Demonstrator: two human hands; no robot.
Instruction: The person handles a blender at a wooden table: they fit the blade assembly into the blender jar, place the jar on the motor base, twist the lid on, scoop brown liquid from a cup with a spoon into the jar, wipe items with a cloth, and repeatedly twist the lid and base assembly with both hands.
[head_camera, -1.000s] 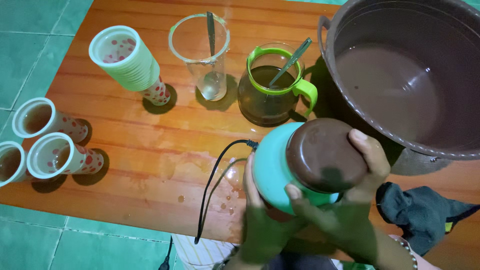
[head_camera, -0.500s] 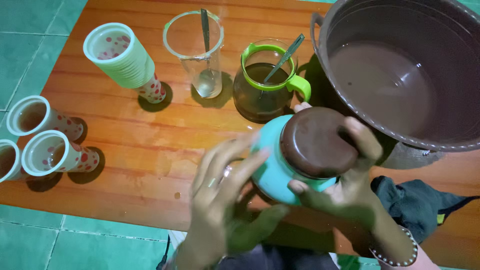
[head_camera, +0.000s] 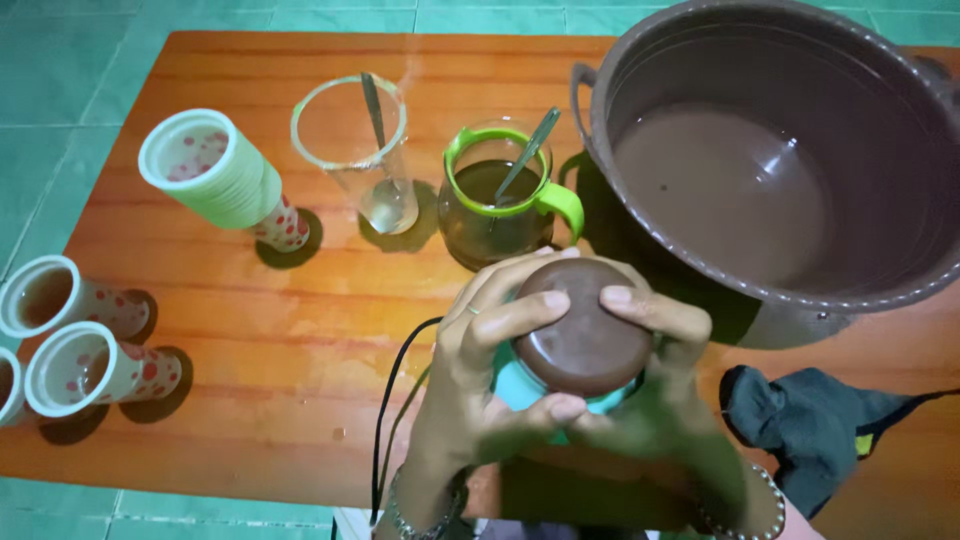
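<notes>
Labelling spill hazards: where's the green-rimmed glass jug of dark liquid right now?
The green-rimmed glass jug stands mid-table, between the tall clear glass and the big brown tub, just beyond the hands.

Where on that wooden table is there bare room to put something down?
The widest bare patch is the table between the filled dotted cups, the stack of cups and the left hand, though a black cord crosses its right side. The far edge is also bare. Around the glass, pitcher and brown basin it is crowded.
</notes>
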